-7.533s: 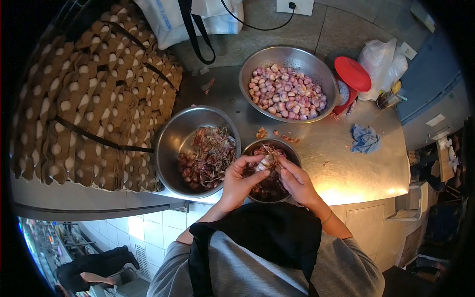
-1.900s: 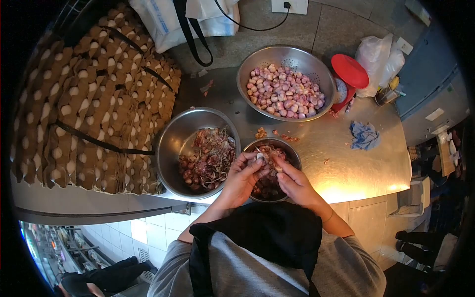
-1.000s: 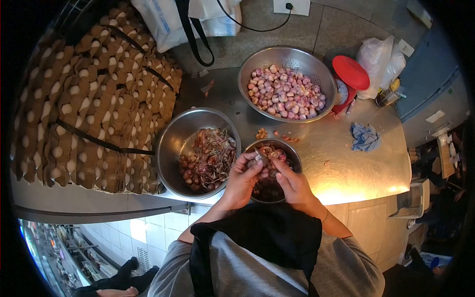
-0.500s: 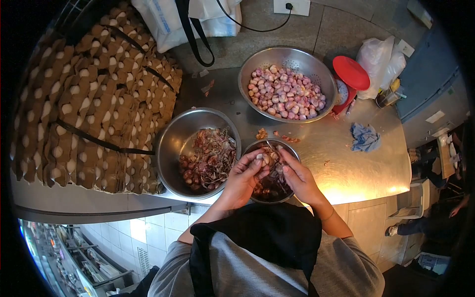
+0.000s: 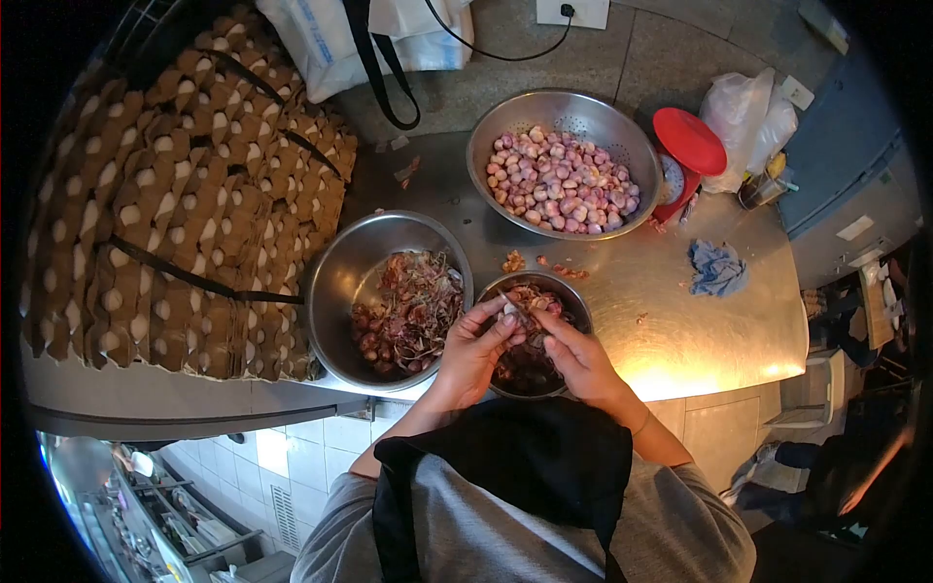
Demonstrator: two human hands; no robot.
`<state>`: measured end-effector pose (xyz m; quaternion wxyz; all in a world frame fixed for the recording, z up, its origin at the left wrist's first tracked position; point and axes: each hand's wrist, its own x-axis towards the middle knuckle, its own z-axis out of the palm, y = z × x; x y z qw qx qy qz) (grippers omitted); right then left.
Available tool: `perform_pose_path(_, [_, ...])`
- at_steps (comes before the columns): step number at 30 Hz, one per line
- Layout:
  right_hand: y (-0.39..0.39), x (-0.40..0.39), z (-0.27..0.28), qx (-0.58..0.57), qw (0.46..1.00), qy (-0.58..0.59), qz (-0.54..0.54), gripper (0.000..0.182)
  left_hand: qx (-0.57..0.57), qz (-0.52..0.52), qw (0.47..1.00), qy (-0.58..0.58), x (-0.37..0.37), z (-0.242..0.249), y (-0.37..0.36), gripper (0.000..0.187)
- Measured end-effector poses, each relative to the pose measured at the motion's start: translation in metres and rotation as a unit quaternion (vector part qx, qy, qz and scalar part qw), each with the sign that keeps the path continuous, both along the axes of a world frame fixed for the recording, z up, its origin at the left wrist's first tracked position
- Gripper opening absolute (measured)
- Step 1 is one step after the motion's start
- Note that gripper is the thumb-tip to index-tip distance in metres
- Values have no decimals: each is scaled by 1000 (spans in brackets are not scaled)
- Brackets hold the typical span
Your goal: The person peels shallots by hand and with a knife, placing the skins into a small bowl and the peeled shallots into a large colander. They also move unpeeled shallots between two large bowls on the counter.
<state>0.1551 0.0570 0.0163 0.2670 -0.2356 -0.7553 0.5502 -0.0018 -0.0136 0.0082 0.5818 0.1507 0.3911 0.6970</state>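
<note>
Over the small metal bowl (image 5: 581, 309), my left hand (image 5: 470, 352) pinches a pale, partly peeled shallot (image 5: 508, 308). My right hand (image 5: 586, 363) is closed on a small knife (image 5: 522, 312), its thin blade lying against the shallot. Reddish skins and some shallots show inside the small bowl, partly hidden by my fingers. Left of my hands stands a larger metal bowl (image 5: 333, 282) with unpeeled shallots (image 5: 374, 335) and a heap of dry skins and roots (image 5: 420, 291). Behind, a metal colander (image 5: 622, 146) holds many peeled pink shallots (image 5: 562, 185).
Stacked egg trays (image 5: 175, 223) fill the left side. A red scale (image 5: 690, 141), plastic bags (image 5: 739, 121) and a blue cloth (image 5: 717, 268) are at the right of the steel table (image 5: 671, 330). Loose skins (image 5: 514, 261) lie behind the small bowl. Another person (image 5: 826, 476) is at far right.
My right hand has moved down and slightly left, and the knife now crosses the shallot. Loose skin no longer shows between my fingers. The person at far right has shifted nearer.
</note>
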Motion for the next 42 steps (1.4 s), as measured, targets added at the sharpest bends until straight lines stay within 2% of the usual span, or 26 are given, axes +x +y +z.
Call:
perform_pose_path(2, [2,1,-10,-114,993,38,6,36,-4,-14,1000,9,-1,2,-1,25])
perform_pose_path(5, [11,2,-21,-67,997,24,-30,35,-10,-47,999,21,-2,5,-1,27])
perform_pose_path(7, [16,3,-12,-102,994,-1,-49,36,-11,-62,998,21,-2,10,-2,28])
perform_pose_path(9, [20,2,0,-15,998,5,-66,37,-9,-63,998,15,-1,17,-3,29])
perform_pose_path(10, [21,4,-2,-33,998,-3,-59,39,-4,-67,998,-4,-2,14,-3,29])
perform_pose_path(13, [19,5,-8,10,1000,5,-18,40,9,-72,996,-45,-6,5,-2,28])
perform_pose_path(15, [14,7,-10,-144,990,7,-7,41,16,-67,996,-53,-6,6,-1,25])
perform_pose_path(18, [6,10,-7,-316,948,4,21,41,3,-47,999,-26,-2,9,-1,24])
perform_pose_path(21, [-1,4,-4,-181,983,4,24,43,12,-45,997,-58,0,7,-1,27])
perform_pose_path(22, [-2,-1,-9,-31,999,17,5,43,8,-41,998,-52,1,6,0,26])
perform_pose_path(23, [-3,-5,-11,120,992,30,-15,43,3,-36,998,-47,2,4,1,26])
perform_pose_path(24, [-5,-5,-6,99,995,29,-18,42,-1,-32,999,-41,2,2,1,25])
perform_pose_path(27, [-4,0,3,20,997,-79,0,41,-9,-55,998,-6,3,-2,-2,23])
perform_pose_path(30, [-2,0,-7,-70,997,-19,-7,41,12,-56,998,-20,3,-6,-1,22])
perform_pose_path(32, [-2,0,-11,-102,995,4,-1,41,-29,-43,999,-3,3,-4,0,21])
perform_pose_path(34, [-3,-1,-9,-58,998,11,-5,40,-45,-35,998,10,4,-2,0,20])
perform_pose_path(36, [-6,-4,-1,52,998,11,-24,40,-35,-32,999,17,5,-1,1,21])
perform_pose_path(39, [-6,0,15,36,993,-110,-5,41,-34,-36,998,31,5,3,0,23])
perform_pose_path(42, [-3,1,2,23,997,-68,-18,39,-66,-50,995,58,2,-3,-1,26])
